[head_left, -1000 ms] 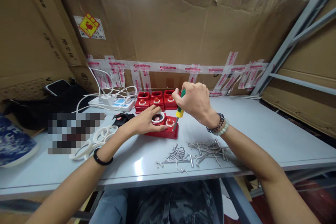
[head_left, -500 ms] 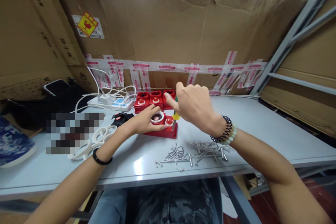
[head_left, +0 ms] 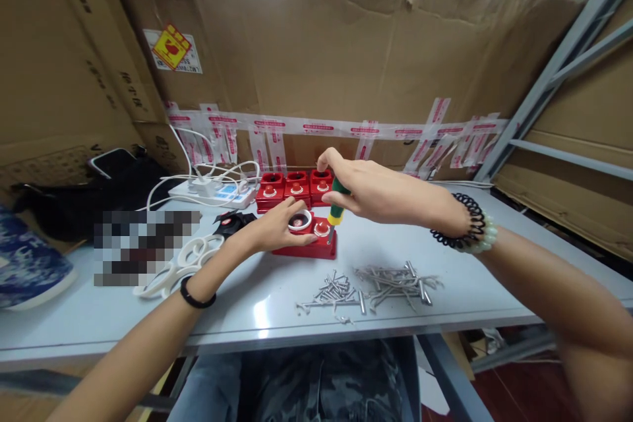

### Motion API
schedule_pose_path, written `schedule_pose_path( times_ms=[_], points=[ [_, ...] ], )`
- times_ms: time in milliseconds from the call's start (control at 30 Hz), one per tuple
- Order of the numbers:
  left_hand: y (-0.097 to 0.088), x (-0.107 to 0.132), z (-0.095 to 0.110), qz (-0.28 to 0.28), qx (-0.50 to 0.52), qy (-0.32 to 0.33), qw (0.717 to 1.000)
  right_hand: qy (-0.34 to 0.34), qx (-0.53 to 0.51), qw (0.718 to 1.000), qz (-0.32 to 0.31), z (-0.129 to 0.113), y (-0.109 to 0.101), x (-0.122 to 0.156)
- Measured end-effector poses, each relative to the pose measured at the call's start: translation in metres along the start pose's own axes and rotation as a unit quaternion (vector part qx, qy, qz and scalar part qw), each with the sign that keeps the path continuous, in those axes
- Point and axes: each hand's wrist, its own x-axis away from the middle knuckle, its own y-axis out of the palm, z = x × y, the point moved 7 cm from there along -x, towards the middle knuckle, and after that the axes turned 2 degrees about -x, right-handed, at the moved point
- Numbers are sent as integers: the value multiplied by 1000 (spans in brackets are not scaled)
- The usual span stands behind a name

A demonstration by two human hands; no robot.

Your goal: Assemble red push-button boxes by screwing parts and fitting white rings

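Observation:
A red box-shaped unit [head_left: 305, 250] with a white ring [head_left: 300, 220] and a round red knob [head_left: 322, 228] lies on the table. My left hand [head_left: 281, 224] grips it from the left, thumb along its front and fingers over the back. My right hand [head_left: 363, 186] is closed around a screwdriver [head_left: 336, 211] with a green and yellow handle. The screwdriver points down, its tip at the unit's right end beside the knob; the screw there is too small to make out. Behind stand several similar red units [head_left: 297, 191].
Small screws [head_left: 335, 289] and longer metal rods [head_left: 395, 283] lie near the table's front edge. White rings [head_left: 192, 252], a black part [head_left: 232, 223] and a power strip [head_left: 217, 194] with cables sit left. A cardboard wall [head_left: 316, 59] closes off the back.
My right hand has turned about the screwdriver, its wrist swinging right and up. The left hand keeps its hold on the red unit. The view has shifted slightly.

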Motion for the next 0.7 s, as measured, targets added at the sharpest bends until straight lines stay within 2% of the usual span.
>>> schedule_pose_path(
  times_ms=[133,200,333,433,467,533,633,700],
  points=[
    [0,0,-1,-2,-14,-8,1000,86,140,986,7,9,-5,-1],
    [0,0,0,1,-20,-6,1000,92,167,982,9,10,-4,-5],
    [0,0,0,10,-18,0,1000,10,87,996,-8,1,-3,-8],
    [1,-1,-2,9,-10,12,1000,-67,41,996,-45,-9,-3,-5],
    [1,-1,-2,9,-8,18,1000,-73,35,995,-54,-9,-3,-4],
    [1,0,-2,14,-3,22,1000,-42,38,997,-55,-4,-2,-5],
    [-1,0,-2,22,-2,8,1000,39,51,998,-21,10,-1,-9],
    [-2,0,-1,19,-6,-1,1000,41,34,999,5,12,-2,-12]
  ],
)
